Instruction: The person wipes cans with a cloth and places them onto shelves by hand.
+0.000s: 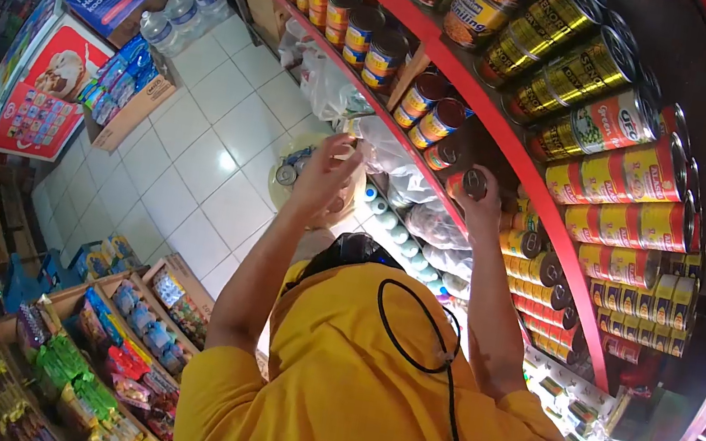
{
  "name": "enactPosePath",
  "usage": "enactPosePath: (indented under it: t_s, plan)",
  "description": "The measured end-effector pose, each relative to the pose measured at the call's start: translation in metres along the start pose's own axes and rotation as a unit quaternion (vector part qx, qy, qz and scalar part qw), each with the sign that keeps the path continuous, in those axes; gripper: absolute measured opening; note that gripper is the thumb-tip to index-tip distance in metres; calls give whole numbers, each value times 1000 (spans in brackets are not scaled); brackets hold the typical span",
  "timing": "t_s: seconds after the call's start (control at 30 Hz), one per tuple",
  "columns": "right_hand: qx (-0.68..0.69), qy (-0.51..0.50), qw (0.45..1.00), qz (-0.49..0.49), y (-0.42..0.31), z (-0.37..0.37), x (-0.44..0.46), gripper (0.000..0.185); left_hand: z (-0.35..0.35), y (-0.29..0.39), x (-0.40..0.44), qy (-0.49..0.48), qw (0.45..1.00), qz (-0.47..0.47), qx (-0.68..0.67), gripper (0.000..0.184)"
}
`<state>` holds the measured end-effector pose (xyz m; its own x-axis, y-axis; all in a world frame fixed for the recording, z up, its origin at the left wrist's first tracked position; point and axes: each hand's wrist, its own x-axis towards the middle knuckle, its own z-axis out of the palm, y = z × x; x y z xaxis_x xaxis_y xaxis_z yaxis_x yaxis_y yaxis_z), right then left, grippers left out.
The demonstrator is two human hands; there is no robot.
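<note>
My right hand [483,208] is at the red-edged shelf, its fingers wrapped round a small can [474,183] with a dark metal end. Close beside that can, more cans [442,155] stand on the same shelf. Over a pale yellowish container or bag [274,174] near the floor hovers my left hand [329,176], its fingers bent and apart with nothing visible in them. Several cans [287,174] lie in that container, partly covered by my left hand and forearm.
Cans fill the curved shelf [438,46] on the right. Under it are plastic bags [323,84] and a row of bottles [397,232]. Snack boxes [101,347] stand at lower left. A carton [134,110] and large water bottles [179,7] are on the tiled floor [222,146].
</note>
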<state>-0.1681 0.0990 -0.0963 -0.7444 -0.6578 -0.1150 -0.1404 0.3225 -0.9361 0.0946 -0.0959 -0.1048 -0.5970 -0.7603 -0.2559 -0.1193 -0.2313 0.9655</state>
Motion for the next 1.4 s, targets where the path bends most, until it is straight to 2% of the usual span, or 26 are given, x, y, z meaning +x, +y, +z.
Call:
enactPosePath:
  t_s: [0.13, 0.17, 0.23, 0.33, 0.47, 0.53, 0.63, 0.73, 0.9, 0.97, 1.07, 1.13, 1.17, 1.23, 1.27, 1.33, 1.4]
  plan:
    - [-97, 9, 995, -19, 33, 5, 23, 63, -48, -44, 9, 90, 982, 62, 152, 62]
    - [-101, 10, 994, -35, 38, 7, 24, 63, -61, -50, 9, 126, 956, 79, 253, 63]
    - [-110, 12, 992, -64, 44, 11, 24, 63, -81, -61, 5, 193, 868, 107, 444, 63]
    - [-111, 6, 993, -45, 54, 12, 27, 65, -98, -73, 0, 190, 852, 21, 487, 65]
    - [-126, -1, 991, -51, 60, 9, 30, 74, -102, -89, -1, 83, 818, -51, 567, 75]
    - [-84, -17, 996, -15, 41, 8, 22, 83, -104, -105, 4, 30, 791, -93, 604, 79]
    - [-23, -15, 1000, -9, 25, 5, 8, 92, -109, -137, 18, 12, 776, -103, 622, 82]
    - [-37, 1, 999, 14, 14, -3, -2, 96, -120, -153, 30, 13, 784, -100, 613, 74]
    - [-108, 52, 993, -12, -4, -12, -39, 86, -141, -142, 29, 16, 823, -20, 567, 54]
    - [-165, 63, 983, -47, -23, -10, -58, 78, -144, -123, 17, 60, 842, 37, 534, 50]
    - [-183, -50, 978, -87, -40, -17, -69, 78, -131, -56, -14, 94, 915, 46, 389, 51]
    - [-182, -152, 965, -115, -54, -13, -72, 77, -107, -33, -31, 47, 965, 60, 252, 54]
    - [-180, -204, 954, -129, -62, -9, -74, 76, -86, -24, -35, 8, 969, 92, 230, 56]
    - [-127, -231, 956, -132, -88, 7, -80, 76, -35, 10, -41, -87, 945, 146, 278, 55]
    - [-99, -245, 955, -135, -100, 14, -82, 76, -10, 38, -42, -142, 912, 168, 346, 52]
    - [-99, -249, 960, -74, -114, 17, -82, 77, 32, 73, -44, -179, 879, 269, 351, 52]
    - [-108, -245, 963, -27, -120, 9, -81, 77, 69, 67, -29, -195, 851, 308, 378, 60]
